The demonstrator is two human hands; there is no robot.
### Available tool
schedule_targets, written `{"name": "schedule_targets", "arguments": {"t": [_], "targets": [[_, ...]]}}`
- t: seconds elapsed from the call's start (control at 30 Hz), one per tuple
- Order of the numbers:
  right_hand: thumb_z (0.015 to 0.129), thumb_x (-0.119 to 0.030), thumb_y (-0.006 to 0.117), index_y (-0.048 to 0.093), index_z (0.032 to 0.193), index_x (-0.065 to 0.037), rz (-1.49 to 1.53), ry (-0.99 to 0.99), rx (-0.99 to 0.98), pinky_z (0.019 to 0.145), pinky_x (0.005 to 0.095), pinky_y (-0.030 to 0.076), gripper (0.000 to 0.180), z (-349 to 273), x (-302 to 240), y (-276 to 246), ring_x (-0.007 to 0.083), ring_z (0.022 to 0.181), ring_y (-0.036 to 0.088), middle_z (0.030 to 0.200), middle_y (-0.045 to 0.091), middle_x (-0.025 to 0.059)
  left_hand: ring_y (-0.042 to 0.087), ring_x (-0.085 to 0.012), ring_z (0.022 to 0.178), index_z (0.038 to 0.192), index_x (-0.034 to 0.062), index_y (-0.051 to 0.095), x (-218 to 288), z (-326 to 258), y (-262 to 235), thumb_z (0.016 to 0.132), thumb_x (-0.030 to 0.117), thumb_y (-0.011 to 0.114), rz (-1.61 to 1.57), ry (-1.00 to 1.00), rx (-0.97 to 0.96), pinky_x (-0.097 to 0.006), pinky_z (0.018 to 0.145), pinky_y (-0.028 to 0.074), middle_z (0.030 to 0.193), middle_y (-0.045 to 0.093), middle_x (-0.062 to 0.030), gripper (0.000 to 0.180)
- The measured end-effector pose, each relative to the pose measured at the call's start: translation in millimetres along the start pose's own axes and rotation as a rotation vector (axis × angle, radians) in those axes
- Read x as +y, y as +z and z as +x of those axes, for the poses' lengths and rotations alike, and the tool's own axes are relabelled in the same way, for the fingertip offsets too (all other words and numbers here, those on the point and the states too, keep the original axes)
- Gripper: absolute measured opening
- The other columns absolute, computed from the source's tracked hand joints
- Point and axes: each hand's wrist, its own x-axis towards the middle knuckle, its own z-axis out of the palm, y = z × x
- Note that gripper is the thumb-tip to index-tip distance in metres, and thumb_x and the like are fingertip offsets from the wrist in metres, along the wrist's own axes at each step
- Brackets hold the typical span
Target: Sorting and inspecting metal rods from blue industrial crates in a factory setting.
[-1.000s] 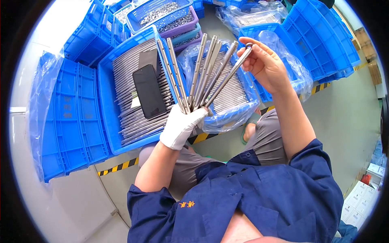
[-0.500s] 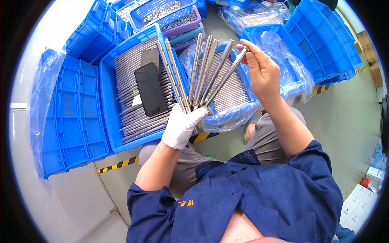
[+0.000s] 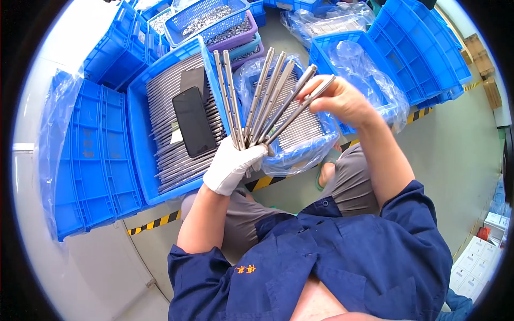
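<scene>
My left hand point(image 3: 231, 167), in a white glove, is closed round the lower ends of several metal rods point(image 3: 261, 105). They fan upward and have small holes along their sides. My bare right hand point(image 3: 347, 105) pinches the rightmost metal rod point(image 3: 322, 85) close to its upper end, with the fingertips partly behind it. Under the fan, more rods point(image 3: 293, 131) lie side by side in a plastic-lined blue crate point(image 3: 300, 159). To the left, another blue crate point(image 3: 140, 155) holds rows of rods, with a black phone point(image 3: 194, 122) lying on top.
Blue crates point(image 3: 88, 155) stand on end at the left, and others point(image 3: 420, 53) at the right. Baskets of small metal parts point(image 3: 206, 22) are stacked at the back. Clear plastic point(image 3: 369, 75) hangs over a crate on the right. Yellow-black tape point(image 3: 155, 222) marks the floor.
My right hand has come down slightly, its fingers now bent across the rod's upper part rather than at its tip. The left hand with the rods has shifted slightly left.
</scene>
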Motion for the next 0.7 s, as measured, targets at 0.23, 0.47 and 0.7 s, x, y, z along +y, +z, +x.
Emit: {"name": "schedule_targets", "arguments": {"t": [0.23, 0.47, 0.7], "targets": [[0.076, -0.008, 0.06, 0.055, 0.096, 0.002, 0.07, 0.124, 0.13, 0.073, 0.0252, 0.045, 0.023, 5.7, 36.6, 69.4, 0.0109, 0.078, 0.056, 0.084, 0.06, 0.0063, 0.044, -0.0054, 0.052, 0.084, 0.0027, 0.055, -0.2, 4.7, 7.2, 0.073, 0.013, 0.057, -0.138, 0.14, 0.141, -0.019, 0.046, 0.035, 0.062, 0.049, 0.0017, 0.015], [0.079, -0.018, 0.057, 0.056, 0.092, 0.0, -0.013, 0.107, 0.138, 0.063, 0.0216, 0.043, 0.021, 4.0, 11.0, 39.3, 0.0079, 0.069, 0.052, 0.074, 0.056, 0.003, 0.047, -0.0054, 0.052, 0.091, 0.0016, 0.053, 1.6, -5.5, -0.8, 0.074, 0.013, 0.053, -0.055, 0.12, 0.159, -0.017, 0.046, 0.037, 0.076, 0.06, -0.007, 0.021], [0.081, -0.022, 0.056, 0.055, 0.089, 0.0, 0.464, 0.55, -0.449, 0.055, 0.0204, 0.043, 0.024, 6.2, 46.5, 55.9, 0.0087, 0.058, 0.052, 0.066, 0.054, 0.0022, 0.046, -0.0071, 0.056, 0.093, 0.0008, 0.054, 5.3, -11.5, 4.4, 0.071, 0.009, 0.058, -0.424, 0.065, -0.098, -0.019, 0.049, 0.036, 0.068, 0.053, -0.0017, 0.024]]}}
